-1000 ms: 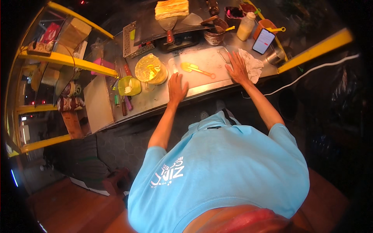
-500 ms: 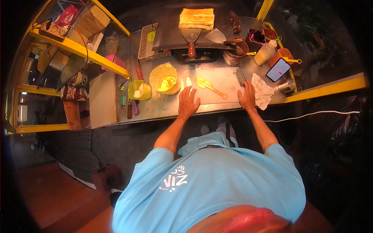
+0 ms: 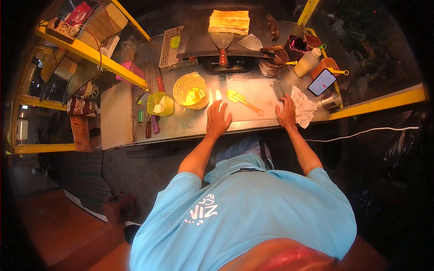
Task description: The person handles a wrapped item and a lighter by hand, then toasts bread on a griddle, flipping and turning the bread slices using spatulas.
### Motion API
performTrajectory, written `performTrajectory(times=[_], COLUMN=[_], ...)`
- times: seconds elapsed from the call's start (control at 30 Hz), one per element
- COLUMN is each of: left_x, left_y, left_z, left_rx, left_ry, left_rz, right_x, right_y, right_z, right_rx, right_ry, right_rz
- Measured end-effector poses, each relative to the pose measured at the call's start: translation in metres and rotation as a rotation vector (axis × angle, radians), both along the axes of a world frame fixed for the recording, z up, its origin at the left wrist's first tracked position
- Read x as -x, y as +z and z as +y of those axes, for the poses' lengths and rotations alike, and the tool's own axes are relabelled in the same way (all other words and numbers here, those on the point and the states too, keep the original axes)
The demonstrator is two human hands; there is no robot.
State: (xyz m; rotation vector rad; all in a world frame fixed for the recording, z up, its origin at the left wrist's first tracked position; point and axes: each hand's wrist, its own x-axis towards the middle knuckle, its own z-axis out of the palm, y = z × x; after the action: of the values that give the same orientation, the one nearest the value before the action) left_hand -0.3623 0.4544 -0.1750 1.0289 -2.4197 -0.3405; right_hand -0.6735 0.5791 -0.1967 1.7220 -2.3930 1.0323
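My left hand [image 3: 219, 120] rests open, fingers spread, at the left front corner of a white cutting board [image 3: 260, 90]. My right hand [image 3: 285, 114] lies open at the board's right edge, fingertips close to a small metal grater [image 3: 278, 90]. On the board between them is a yellow spatula [image 3: 245, 103] with an orange handle end. Left of the board stands a yellow tub [image 3: 183, 86] with a pale yellow spread. A crumpled white cloth [image 3: 304, 107] lies beside my right hand. Toasted bread [image 3: 229, 22] sits on a dark griddle [image 3: 199, 40], with a red-handled scraper [image 3: 222, 44] before it.
A yellow-green container [image 3: 166, 106] and several knives and tools [image 3: 154, 124] lie at left. Rightward are a chocolate-smeared tub [image 3: 269, 68], a bottle of pale liquid [image 3: 307, 62], a phone [image 3: 322, 81] and a metal cup [image 3: 331, 100]. Yellow frame bars [image 3: 379, 103] flank the counter.
Both hands stay almost where they were on the board. The view has shifted slightly, and a leg shows a little differently below the counter edge.
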Motion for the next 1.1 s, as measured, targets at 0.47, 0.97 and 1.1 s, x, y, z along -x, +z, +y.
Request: performTrajectory(times=[0.47,0.97,1.1], left_x=[-0.0029,-0.0032,-0.0015], left_y=[0.0026,0.0004,0.0041], left_z=[0.0010,0.0019,0.0028], left_rx=[0.001,-0.013,0.016], left_ry=[-0.005,0.006,-0.012], left_rz=[0.060,0.061,0.100], right_x=[-0.0044,-0.0065,-0.0047], right_y=[0.0039,0.0060,0.0042], right_z=[-0.0003,0.0015,0.0033], right_rx=[-0.038,-0.061,-0.076], right_ry=[-0.028,-0.039,-0.054], right_rz=[0.059,0.073,0.076])
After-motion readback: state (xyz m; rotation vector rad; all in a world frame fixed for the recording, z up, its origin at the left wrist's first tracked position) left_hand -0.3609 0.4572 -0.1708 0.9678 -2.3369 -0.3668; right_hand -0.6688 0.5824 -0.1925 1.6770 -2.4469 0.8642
